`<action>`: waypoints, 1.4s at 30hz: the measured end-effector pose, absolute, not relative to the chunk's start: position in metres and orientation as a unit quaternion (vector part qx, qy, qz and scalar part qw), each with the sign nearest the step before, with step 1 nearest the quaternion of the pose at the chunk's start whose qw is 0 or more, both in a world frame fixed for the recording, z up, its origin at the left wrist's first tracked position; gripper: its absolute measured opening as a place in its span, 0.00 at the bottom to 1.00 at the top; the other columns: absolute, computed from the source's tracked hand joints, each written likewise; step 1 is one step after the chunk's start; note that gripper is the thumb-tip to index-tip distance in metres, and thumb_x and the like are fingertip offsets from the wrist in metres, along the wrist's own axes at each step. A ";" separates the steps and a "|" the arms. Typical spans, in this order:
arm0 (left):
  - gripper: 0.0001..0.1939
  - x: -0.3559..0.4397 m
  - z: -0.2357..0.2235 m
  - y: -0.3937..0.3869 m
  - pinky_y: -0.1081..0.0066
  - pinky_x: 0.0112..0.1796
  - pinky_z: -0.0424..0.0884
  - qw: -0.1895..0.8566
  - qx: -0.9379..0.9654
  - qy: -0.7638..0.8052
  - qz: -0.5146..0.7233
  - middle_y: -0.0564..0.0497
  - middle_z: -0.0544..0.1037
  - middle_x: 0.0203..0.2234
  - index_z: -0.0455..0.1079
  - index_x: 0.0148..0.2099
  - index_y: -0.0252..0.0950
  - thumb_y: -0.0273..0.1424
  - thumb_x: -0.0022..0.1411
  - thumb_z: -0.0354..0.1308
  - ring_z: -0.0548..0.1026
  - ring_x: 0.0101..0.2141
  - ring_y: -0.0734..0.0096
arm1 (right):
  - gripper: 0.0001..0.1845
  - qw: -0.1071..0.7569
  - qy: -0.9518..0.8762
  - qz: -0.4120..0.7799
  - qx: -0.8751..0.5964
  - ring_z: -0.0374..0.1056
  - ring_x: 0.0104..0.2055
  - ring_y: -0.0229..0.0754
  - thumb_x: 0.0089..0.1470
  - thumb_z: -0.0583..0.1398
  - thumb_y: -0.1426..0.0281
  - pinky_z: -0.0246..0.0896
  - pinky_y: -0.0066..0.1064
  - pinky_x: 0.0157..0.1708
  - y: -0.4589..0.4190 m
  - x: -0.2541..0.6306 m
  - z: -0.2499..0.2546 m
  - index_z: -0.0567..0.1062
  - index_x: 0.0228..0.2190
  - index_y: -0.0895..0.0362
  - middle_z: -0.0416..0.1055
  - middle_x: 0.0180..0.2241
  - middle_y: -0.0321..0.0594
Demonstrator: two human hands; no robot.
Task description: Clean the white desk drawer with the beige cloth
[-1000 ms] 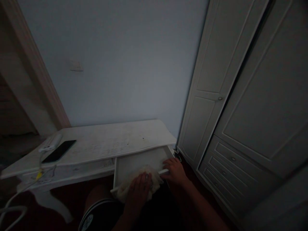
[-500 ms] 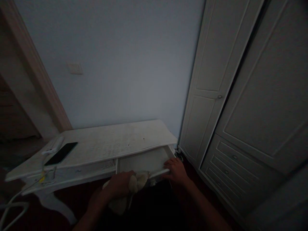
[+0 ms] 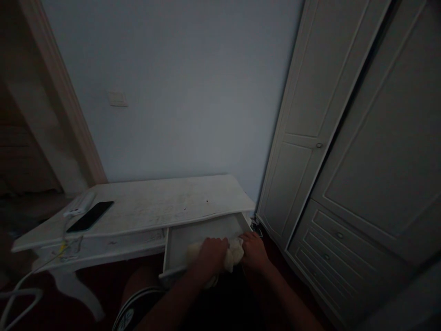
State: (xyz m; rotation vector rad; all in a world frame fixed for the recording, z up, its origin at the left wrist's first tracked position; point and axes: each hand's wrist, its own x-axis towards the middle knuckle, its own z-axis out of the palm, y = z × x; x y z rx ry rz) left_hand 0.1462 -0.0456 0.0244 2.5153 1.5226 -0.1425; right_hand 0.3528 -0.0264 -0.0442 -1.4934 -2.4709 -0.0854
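My left hand [image 3: 212, 256] is closed around a cream cloth [image 3: 234, 253], pressing it over the front edge of a pulled-out drawer [image 3: 166, 255]. Part of the cloth hangs down in front and part lies over the drawer's inside, blurred by motion. At the drawer's right front corner, my right hand [image 3: 254, 250] has its fingers curled over the edge, close beside the cloth. The drawer belongs to a white, scuffed desk [image 3: 148, 197]; the front panel is partly hidden behind my hands.
A black phone [image 3: 90, 216] and a white power strip [image 3: 81, 203] with a cable [image 3: 31, 272] lie at the desk's left end. Grey-white wardrobe doors [image 3: 303, 115] stand close on the right. A wall switch [image 3: 117, 99] is above the desk.
My left hand has moved right with the cloth along the drawer front, nearer my right hand. My right hand stays at the drawer's corner. The view has shifted slightly.
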 end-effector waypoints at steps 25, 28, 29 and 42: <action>0.27 0.069 0.030 -0.028 0.65 0.39 0.76 0.185 0.823 0.528 -0.097 0.49 0.85 0.43 0.80 0.43 0.46 0.49 0.39 0.71 0.83 0.43 0.50 | 0.27 0.153 -0.847 -0.005 -0.509 0.70 0.49 0.52 0.55 0.64 0.42 0.54 0.42 0.52 -0.028 0.354 -0.046 0.82 0.41 0.50 0.80 0.44 0.41; 0.29 0.106 0.032 -0.022 0.63 0.39 0.77 0.177 0.833 0.515 -0.096 0.47 0.85 0.44 0.80 0.45 0.45 0.49 0.40 0.72 0.83 0.44 0.48 | 0.25 0.138 -0.847 -0.011 -0.513 0.70 0.49 0.53 0.55 0.65 0.44 0.54 0.43 0.51 -0.028 0.353 -0.045 0.82 0.40 0.51 0.80 0.44 0.41; 0.31 0.117 0.030 -0.025 0.62 0.40 0.77 0.162 0.834 0.521 -0.076 0.45 0.85 0.45 0.79 0.48 0.44 0.49 0.41 0.72 0.82 0.45 0.47 | 0.24 0.132 -0.845 -0.014 -0.517 0.70 0.49 0.54 0.55 0.65 0.45 0.54 0.43 0.51 -0.027 0.353 -0.045 0.82 0.39 0.51 0.80 0.44 0.42; 0.24 0.046 -0.047 -0.100 0.60 0.54 0.67 -0.037 0.816 0.572 0.079 0.47 0.79 0.51 0.71 0.59 0.43 0.19 0.65 0.53 0.76 0.50 0.58 | 0.25 0.106 -0.841 0.005 -0.531 0.70 0.51 0.52 0.57 0.62 0.44 0.52 0.41 0.53 -0.028 0.353 -0.039 0.82 0.40 0.51 0.80 0.45 0.42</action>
